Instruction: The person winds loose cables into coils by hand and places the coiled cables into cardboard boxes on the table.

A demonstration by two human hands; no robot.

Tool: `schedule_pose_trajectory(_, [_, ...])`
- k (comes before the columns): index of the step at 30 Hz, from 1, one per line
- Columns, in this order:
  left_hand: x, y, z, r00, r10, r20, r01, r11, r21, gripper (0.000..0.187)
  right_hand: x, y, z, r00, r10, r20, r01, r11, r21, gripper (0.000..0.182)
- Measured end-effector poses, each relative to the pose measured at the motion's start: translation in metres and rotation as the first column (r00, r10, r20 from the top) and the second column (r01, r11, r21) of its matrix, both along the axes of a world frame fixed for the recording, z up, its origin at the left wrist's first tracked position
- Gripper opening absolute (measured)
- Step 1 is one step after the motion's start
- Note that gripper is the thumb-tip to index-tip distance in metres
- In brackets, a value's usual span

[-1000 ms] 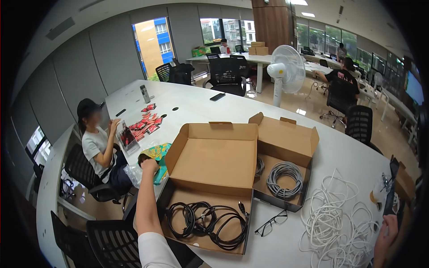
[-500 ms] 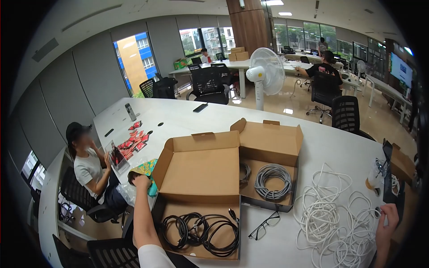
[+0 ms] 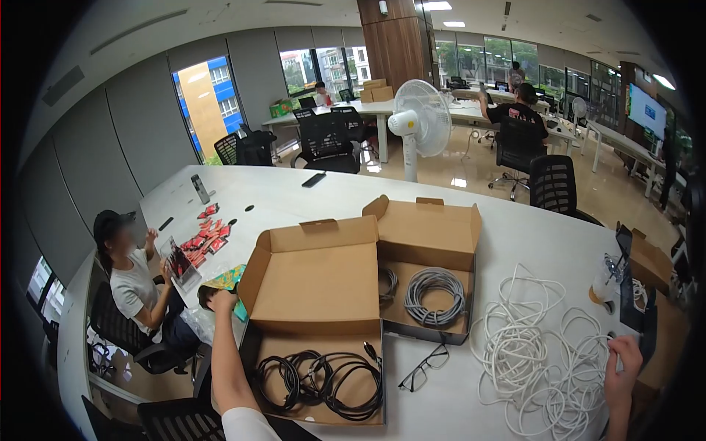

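At the left, my left hand (image 3: pixel 222 300) is closed beside a dark item (image 3: pixel 207 294) and a green-and-yellow packet (image 3: pixel 226 278); what its fingers hold is hidden. At the right edge of the table, my right hand (image 3: pixel 624 361) has curled fingers pinching the loose white cable (image 3: pixel 515 350), which lies in a tangled heap. Between my arms stands an open cardboard box (image 3: pixel 316 334) holding coiled black cables (image 3: pixel 353 388). Behind it, a second open box (image 3: pixel 462 283) contains coiled grey cable (image 3: pixel 435 295).
Glasses (image 3: pixel 424 367) lie between the boxes and the white cable. A plastic cup (image 3: pixel 604 279) stands at the right near a dark box (image 3: pixel 637 309). Red packets (image 3: pixel 206 241), a bottle (image 3: pixel 199 189) and a phone (image 3: pixel 314 179) lie or stand farther back. A person (image 3: pixel 136 283) sits at the left; a fan (image 3: pixel 421 121) stands behind the table.
The whole view has shifted slightly, with the table's things appearing farther left. Both hands keep nearly the same places relative to the packet and the white cable.
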State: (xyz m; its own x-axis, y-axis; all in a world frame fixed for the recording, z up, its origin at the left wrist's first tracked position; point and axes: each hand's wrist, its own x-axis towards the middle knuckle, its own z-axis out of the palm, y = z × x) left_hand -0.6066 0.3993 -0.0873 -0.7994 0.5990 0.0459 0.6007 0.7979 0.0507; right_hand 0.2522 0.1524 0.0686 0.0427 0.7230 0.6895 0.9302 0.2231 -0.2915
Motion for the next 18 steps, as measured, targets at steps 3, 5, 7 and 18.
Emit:
schedule_pose_trajectory(3, [0.014,-0.007,0.013,0.998,0.015,0.061,-0.017,0.999,0.031,0.067,-0.007,-0.003,-0.002,0.999,0.021,-0.026,-0.022,1.000,-0.021,0.015])
schedule_pose_trajectory(5, [0.010,-0.010,0.011,0.995,0.042,0.093,-0.041,0.999,-0.016,0.065,-0.008,-0.005,-0.005,0.999,0.025,-0.036,-0.026,0.999,-0.042,0.015])
schedule_pose_trajectory(7, [0.005,-0.009,0.008,0.993,0.051,0.110,-0.050,0.999,-0.007,0.065,-0.011,-0.006,-0.009,0.998,0.027,-0.052,-0.029,0.999,-0.043,0.015])
schedule_pose_trajectory(18, [0.005,-0.006,-0.001,0.990,0.057,0.132,-0.068,0.994,0.087,0.056,-0.024,-0.019,-0.007,0.997,0.042,-0.072,-0.049,0.993,-0.110,0.017])
